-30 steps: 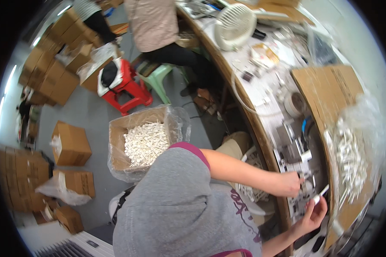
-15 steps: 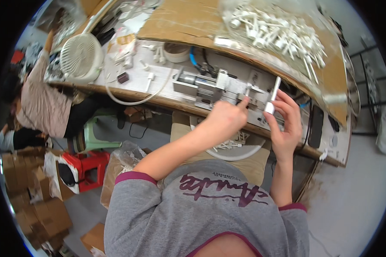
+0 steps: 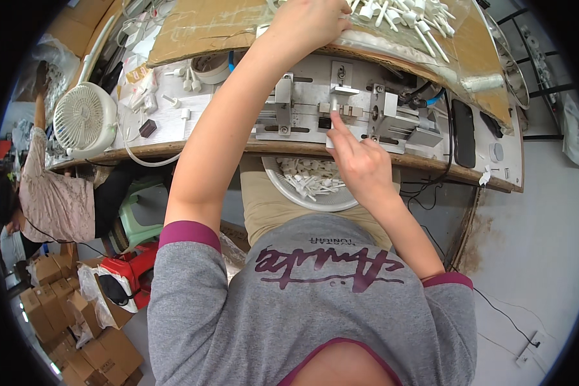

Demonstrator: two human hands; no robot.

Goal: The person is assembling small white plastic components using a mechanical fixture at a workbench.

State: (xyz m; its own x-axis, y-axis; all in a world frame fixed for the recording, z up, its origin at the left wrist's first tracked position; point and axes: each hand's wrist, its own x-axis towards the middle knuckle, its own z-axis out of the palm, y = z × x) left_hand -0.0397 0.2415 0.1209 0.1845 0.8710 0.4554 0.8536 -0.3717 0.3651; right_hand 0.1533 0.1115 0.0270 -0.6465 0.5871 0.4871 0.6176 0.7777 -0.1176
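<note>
My left hand (image 3: 312, 22) reaches over the cardboard at the top edge, beside a pile of white plastic stemmed parts (image 3: 399, 11). Its fingers are bent and partly cut off by the frame, so what they hold is hidden. Below it, at the metal fixture (image 3: 309, 116), is my right hand (image 3: 363, 167). Its index finger points forward along a white stemmed part (image 3: 334, 103) at the middle of the fixture, under a small upright metal block (image 3: 342, 80). The thumb is close to that finger, with a bit of white at its tip.
On my lap sits a round white basket (image 3: 331, 202) of similar parts. A white fan (image 3: 85, 119), a white tub (image 3: 211, 69) and loose parts are to the left. A phone (image 3: 463, 132) lies right of the fixture. Another person (image 3: 55, 180) sits at the far left.
My left hand has left the fixture and moved up to the pile. My right hand has brought its white stemmed part left into the fixture. The view has shifted, uncovering the lap basket.
</note>
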